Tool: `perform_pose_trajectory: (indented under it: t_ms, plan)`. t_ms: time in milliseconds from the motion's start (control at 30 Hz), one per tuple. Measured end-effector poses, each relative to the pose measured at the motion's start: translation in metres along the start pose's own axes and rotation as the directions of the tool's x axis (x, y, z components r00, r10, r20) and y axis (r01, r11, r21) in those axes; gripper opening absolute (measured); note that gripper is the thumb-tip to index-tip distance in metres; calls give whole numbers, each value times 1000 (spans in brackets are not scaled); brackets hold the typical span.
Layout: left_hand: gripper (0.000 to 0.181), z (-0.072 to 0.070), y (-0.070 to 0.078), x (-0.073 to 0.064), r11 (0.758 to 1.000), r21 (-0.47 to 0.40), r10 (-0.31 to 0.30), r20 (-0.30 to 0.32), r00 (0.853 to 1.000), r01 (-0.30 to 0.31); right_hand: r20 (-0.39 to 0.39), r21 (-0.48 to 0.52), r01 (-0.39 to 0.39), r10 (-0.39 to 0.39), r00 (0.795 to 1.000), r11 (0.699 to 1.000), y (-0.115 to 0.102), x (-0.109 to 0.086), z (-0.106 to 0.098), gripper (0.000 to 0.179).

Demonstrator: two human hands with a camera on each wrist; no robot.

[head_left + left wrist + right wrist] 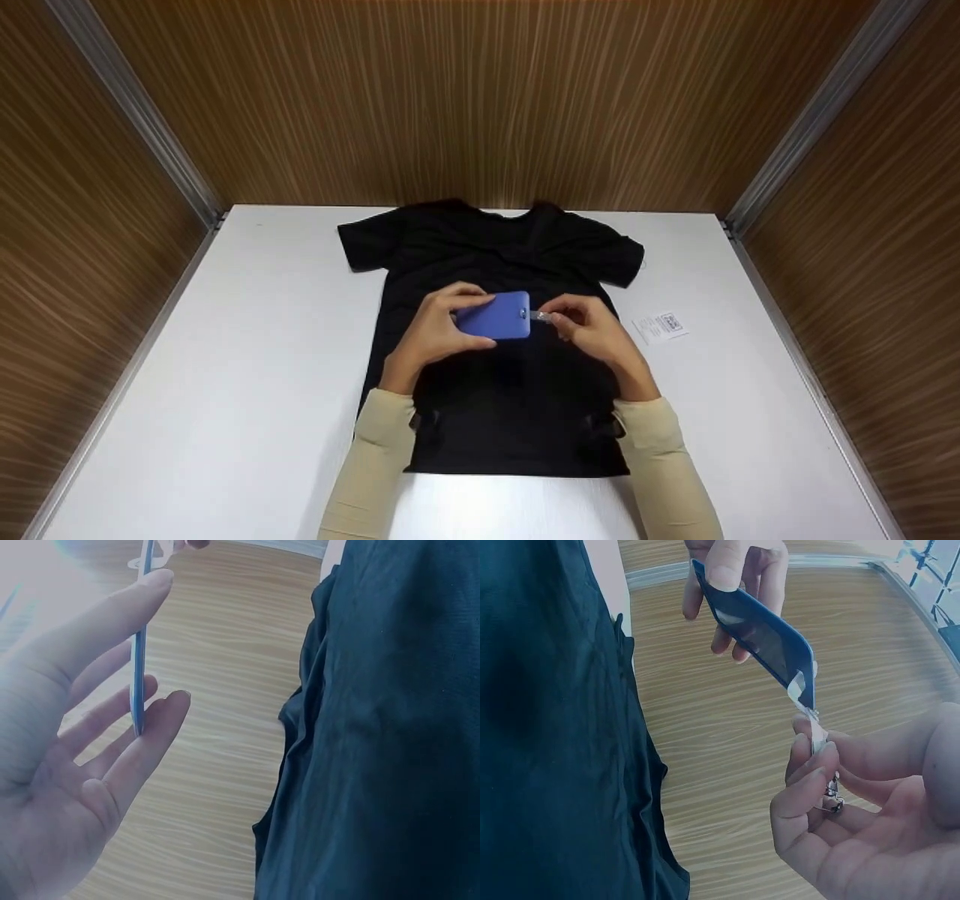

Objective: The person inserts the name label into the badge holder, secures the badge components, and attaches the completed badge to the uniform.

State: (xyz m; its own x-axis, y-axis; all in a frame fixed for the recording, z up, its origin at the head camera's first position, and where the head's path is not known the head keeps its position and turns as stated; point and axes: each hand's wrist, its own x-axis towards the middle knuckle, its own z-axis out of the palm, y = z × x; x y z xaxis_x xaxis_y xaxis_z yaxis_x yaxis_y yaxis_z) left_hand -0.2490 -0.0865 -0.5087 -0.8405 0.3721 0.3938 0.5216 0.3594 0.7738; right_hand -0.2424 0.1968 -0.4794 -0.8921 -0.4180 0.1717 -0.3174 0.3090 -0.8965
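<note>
Bench (225,375) in white fills the left of the frame, and a black T-shirt (517,420) lies spread on it through the centre. Just left of centre, the left hand (439,322) grips a blue badge holder (491,319) by its upper and lower edges, between fingers and thumb; the holder is at mid-frame, raised above the shirt. From the slot (523,313) at its right end, a clear strap (540,316) runs to the right hand (589,326), whose grip is a pinch on it; the right wrist view also shows a metal clip (832,799) among those fingers. Whether the strap is snapped fast cannot be told. If it is loose, pulling the hands apart could draw it out of the slot; and, held only by its edges, the smooth holder could slip and drop onto the shirt. Farther right lies a printed card (661,327), apart from the shirt, which a swinging right forearm (667,472) could brush aside.
</note>
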Motion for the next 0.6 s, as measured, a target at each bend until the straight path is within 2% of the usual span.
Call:
perform_pose_trajectory:
  t_ms: [267,467,600]
  plan:
    - [66,-1,1,0,1000,-10,-14,-11,1000,14,-30,-8,-20,20,999,1000,2,0,-1,15]
    - [66,-5,-1,-1,1000,0,1,-21,1000,-1,-65,-26,-14,13,998,1000,8,1,-4,14]
    - [66,-7,-1,-1,1000,0,-8,-24,1000,8,-101,-18,-61,59,993,998,17,5,-5,14]
